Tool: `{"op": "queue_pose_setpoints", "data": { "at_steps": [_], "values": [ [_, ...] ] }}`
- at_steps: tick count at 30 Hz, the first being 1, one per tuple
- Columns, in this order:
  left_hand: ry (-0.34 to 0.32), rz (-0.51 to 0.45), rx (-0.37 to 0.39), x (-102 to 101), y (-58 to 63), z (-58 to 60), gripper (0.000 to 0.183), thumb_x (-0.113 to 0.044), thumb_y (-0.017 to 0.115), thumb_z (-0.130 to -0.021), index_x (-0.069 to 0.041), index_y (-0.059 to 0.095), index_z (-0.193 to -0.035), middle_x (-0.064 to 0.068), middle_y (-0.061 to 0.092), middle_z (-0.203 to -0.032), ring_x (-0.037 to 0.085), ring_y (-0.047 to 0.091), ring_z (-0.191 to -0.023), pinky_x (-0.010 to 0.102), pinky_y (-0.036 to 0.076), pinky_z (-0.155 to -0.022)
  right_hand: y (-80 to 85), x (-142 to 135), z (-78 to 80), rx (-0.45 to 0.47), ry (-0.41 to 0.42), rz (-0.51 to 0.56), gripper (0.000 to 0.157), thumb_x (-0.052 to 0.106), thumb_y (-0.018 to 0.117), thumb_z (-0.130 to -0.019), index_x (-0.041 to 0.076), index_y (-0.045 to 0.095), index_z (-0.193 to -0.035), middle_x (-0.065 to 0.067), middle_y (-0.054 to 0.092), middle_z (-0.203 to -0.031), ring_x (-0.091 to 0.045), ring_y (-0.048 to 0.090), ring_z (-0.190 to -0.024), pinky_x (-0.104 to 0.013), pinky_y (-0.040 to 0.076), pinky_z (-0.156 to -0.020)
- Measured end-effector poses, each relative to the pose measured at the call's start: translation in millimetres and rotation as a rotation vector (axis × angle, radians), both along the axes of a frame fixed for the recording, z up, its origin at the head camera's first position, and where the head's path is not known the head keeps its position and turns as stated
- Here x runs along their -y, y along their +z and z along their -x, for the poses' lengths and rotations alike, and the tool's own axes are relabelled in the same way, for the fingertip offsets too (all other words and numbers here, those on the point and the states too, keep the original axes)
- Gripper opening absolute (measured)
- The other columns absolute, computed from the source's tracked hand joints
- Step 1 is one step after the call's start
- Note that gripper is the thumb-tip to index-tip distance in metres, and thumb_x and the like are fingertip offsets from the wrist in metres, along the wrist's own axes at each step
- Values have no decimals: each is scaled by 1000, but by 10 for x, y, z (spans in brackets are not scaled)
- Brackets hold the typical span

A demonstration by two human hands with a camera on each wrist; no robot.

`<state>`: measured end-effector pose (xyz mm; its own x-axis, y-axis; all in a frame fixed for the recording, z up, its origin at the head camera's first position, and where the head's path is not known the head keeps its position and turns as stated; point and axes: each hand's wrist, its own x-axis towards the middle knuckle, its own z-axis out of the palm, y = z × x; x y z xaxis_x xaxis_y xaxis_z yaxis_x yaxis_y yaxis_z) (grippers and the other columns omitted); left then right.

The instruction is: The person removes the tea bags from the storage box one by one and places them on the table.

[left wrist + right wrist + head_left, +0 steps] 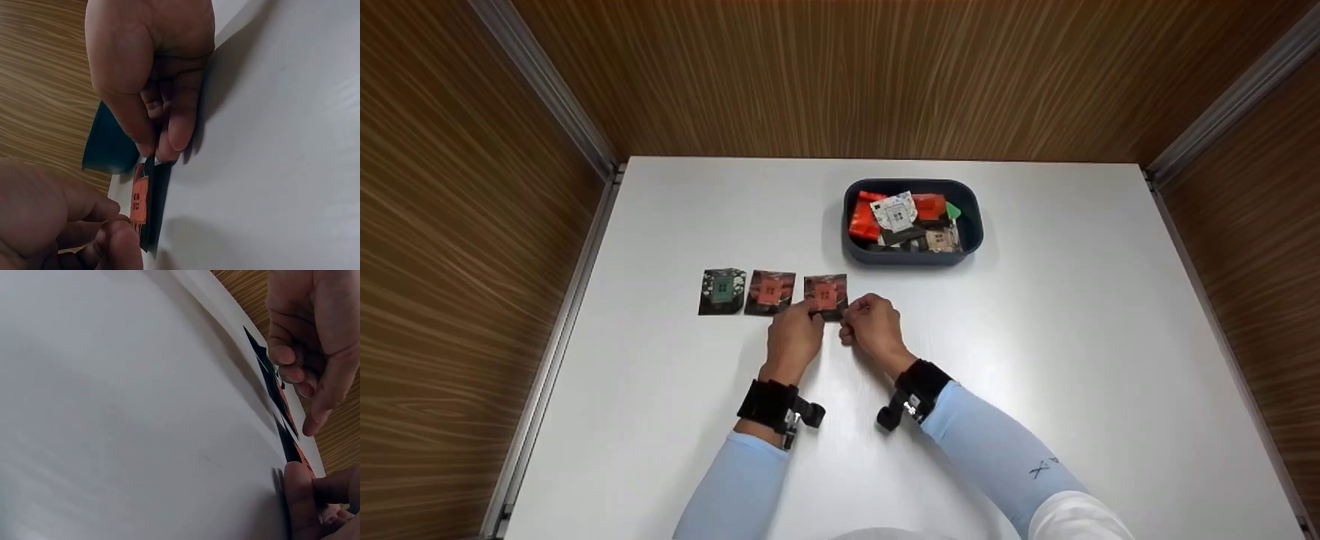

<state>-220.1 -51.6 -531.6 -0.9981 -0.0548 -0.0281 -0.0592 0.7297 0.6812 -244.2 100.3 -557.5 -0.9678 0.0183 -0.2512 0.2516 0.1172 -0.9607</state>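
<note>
A small square packet, dark with a red label (pixel 825 291), is between both hands at the right end of a row of packets. My left hand (pixel 795 335) has its curled thumb and forefinger at the packet's lower left edge. The right hand (pixel 875 328) pinches its right edge, and in the left wrist view those fingertips close on the packet's dark end. Just left of it lies another red-labelled packet (pixel 770 291), partly overlapped by my left hand. Leftmost is a packet with a green label (pixel 722 290).
Behind the row stands a dark blue bin (pixel 913 257) holding several mixed packets, among them a white one (pixel 895 213) and a red one (pixel 864 217). Wood-grain panels (pixel 840 82) border the white table (pixel 1072 300) at the back and sides.
</note>
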Motion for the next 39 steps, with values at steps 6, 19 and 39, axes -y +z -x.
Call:
{"op": "queue_pose_setpoints", "data": {
  "at_steps": [6, 19, 39],
  "values": [
    [-50, 56, 60, -78, -28, 24, 40, -11, 54, -103, -9, 68, -141, 21, 74, -120, 41, 72, -104, 55, 58, -84, 12, 71, 28, 17, 24, -34, 7, -3, 58, -97, -2, 62, -91, -16, 73, -74, -16, 69, -52, -31, 59, -50],
    [-67, 82, 60, -84, -63, 45, 43, -6, 52, -102, -9, 66, -142, 21, 74, -121, 42, 71, -107, 54, 58, -87, 26, -27, 66, -24, 97, -155, 10, 6, 61, -98, 5, 63, -88, -12, 70, -66, -14, 63, -45, -28, 54, -44],
    [-99, 37, -213, -361, 422, 519, 33, -9, 61, -102, -5, 69, -135, 18, 70, -111, 38, 67, -103, 47, 56, -87, 705, -883, 646, -344, 57, -608, 14, 19, 65, -100, 5, 70, -101, -8, 69, -87, -22, 61, -76, -32, 46, -69]
  ]
}}
